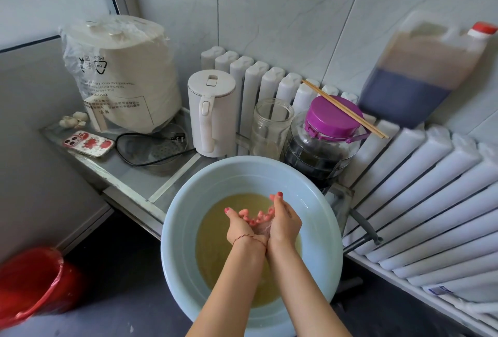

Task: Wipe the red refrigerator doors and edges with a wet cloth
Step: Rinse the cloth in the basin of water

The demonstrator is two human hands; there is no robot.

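At the far left a red bucket stands on the floor, and on the bench above it lie a phone in a red-flowered case, a white cooker wrapped in a plastic bag, and a white kettle, with an empty glass jar just beside it. In front, over a pale blue basin of yellowish water, the left hand and right hand are pressed together with fingers curled, squeezing a small pinkish cloth between the palms. Further right stand a purple-lidded jar with chopsticks across it, a jug and a white radiator.
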